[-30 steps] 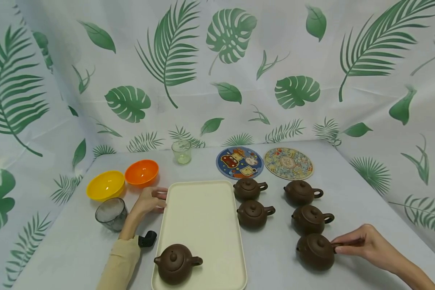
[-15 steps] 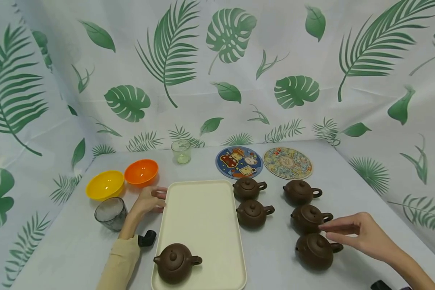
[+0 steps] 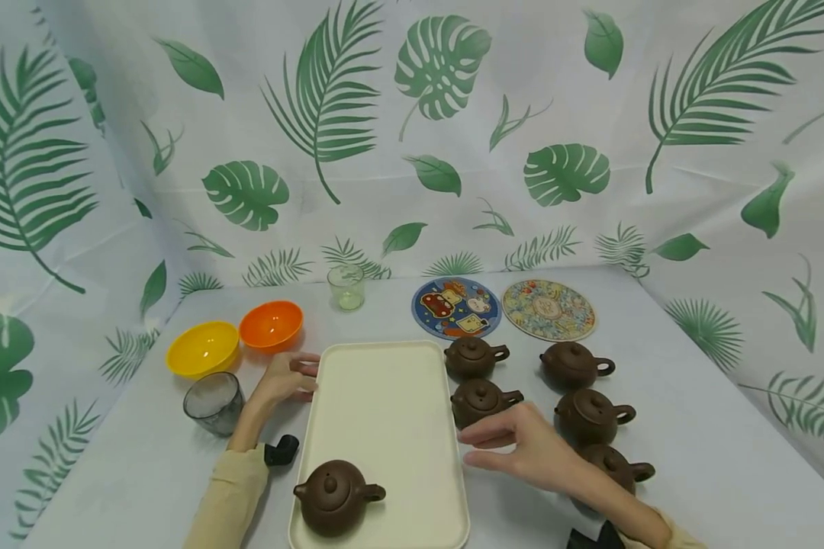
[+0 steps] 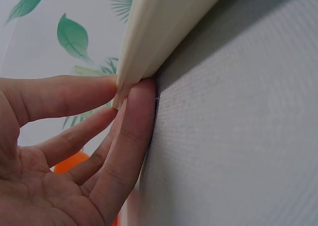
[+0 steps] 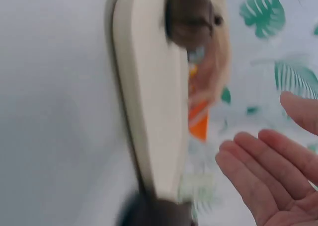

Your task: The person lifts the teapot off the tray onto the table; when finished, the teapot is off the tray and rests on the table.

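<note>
A cream rectangular tray (image 3: 387,427) lies on the table, with a dark brown teapot (image 3: 333,499) at its near left. My left hand (image 3: 281,380) pinches the tray's left rim; in the left wrist view its thumb is at the edge and a finger (image 4: 134,121) reaches beneath. My right hand (image 3: 525,450), holding nothing, hovers by the tray's right edge with fingers extended. Just behind it sits one brown teapot (image 3: 477,404), with another teapot (image 3: 471,357) farther back. To the right, a column of three more ends in a teapot (image 3: 614,467) partly hidden by my right forearm.
Left of the tray stand a yellow bowl (image 3: 204,349), an orange bowl (image 3: 271,325) and a grey glass (image 3: 214,404). A green glass (image 3: 347,287) is at the back. Behind the teapots lie a blue round mat (image 3: 456,306) and a floral round mat (image 3: 549,309).
My right hand has let go of the nearest right-hand teapot's handle, risen and swung left to the tray's right edge. That teapot stays in place. My left hand remains at the tray rim.
</note>
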Motion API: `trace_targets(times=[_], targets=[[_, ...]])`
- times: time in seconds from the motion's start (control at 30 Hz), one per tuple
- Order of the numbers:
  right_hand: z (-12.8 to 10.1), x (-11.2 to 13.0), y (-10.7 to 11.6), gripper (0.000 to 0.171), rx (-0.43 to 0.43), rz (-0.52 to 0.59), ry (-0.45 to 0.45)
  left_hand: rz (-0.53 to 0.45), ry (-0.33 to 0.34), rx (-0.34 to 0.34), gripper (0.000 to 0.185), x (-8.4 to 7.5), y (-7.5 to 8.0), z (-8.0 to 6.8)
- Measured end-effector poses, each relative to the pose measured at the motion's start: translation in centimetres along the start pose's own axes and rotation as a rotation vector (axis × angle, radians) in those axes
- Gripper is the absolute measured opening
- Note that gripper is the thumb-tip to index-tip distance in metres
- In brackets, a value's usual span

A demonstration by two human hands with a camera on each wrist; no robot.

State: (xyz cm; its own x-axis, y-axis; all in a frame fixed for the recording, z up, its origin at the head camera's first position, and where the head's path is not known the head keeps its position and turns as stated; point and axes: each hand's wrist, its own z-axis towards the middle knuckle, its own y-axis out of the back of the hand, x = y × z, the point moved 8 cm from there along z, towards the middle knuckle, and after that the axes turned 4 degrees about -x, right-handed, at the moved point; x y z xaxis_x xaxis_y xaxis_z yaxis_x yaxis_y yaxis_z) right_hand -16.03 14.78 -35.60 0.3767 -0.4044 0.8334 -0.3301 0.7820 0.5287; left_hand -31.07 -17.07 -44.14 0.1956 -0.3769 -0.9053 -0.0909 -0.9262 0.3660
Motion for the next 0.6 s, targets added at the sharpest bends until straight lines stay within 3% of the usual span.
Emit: trace_targets(times=[0.33, 0.6], targets=[[3.6, 1.3, -6.9, 0.031, 0.091, 0.041, 0.013, -0.002, -0.001, 0.000, 0.054, 0.0, 0.0, 0.0], [4.5, 1.7, -9.8, 0.026, 0.136, 0.103, 0.002, -0.011, -0.026, 0.009, 0.054, -0.2, -0.1, 0.0]])
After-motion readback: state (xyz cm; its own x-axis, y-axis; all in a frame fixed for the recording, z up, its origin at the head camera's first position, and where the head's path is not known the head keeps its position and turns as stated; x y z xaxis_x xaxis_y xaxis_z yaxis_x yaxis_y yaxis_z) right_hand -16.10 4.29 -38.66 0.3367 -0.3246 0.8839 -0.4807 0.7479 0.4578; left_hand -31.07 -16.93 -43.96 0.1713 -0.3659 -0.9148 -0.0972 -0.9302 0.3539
